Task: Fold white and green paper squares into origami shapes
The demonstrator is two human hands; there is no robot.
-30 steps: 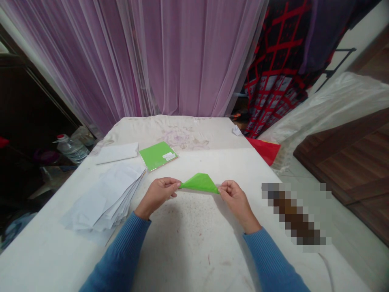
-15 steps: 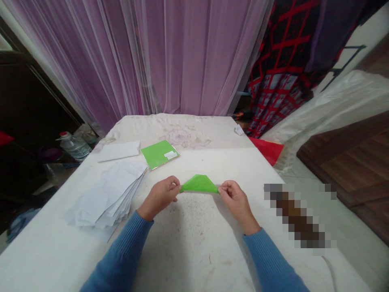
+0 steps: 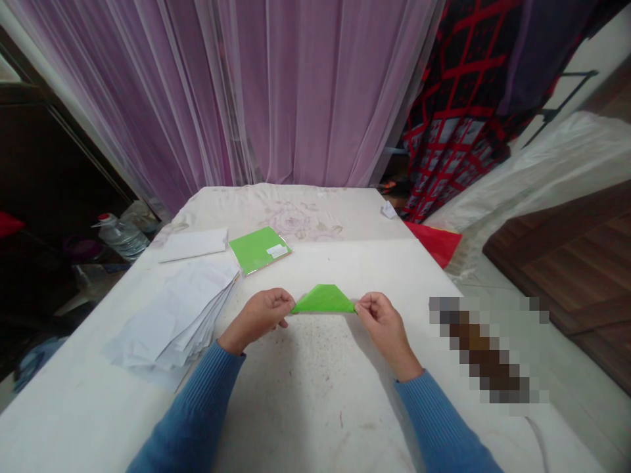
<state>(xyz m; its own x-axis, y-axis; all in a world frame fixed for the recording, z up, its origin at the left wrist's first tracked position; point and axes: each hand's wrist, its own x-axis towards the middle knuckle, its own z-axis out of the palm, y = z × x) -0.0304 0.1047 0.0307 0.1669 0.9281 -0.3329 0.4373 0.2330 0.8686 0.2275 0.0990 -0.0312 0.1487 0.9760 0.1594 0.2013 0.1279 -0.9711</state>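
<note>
A folded green paper [image 3: 324, 299], shaped like a low trapezoid with a flat top, is held out between my two hands over the middle of the table. My left hand [image 3: 262, 315] pinches its left tip between thumb and fingers. At the opposite tip, my right hand [image 3: 382, 325] grips in the same way. Both hands are closed, and the paper's long lower edge runs straight from one to the other. Whether that edge touches the table I cannot tell.
A loose stack of white paper sheets [image 3: 170, 322] lies left of my arm. Behind it are a flat white packet [image 3: 194, 246] and a green paper pack [image 3: 256, 248] with a label. A pixelated dark object [image 3: 480, 351] lies at the table's right edge. Purple curtains [image 3: 305, 92] hang behind.
My left hand has shifted very slightly, and the paper's lower edge looks a little straighter. My right hand stays nearly still, and both hands keep their pinch.
</note>
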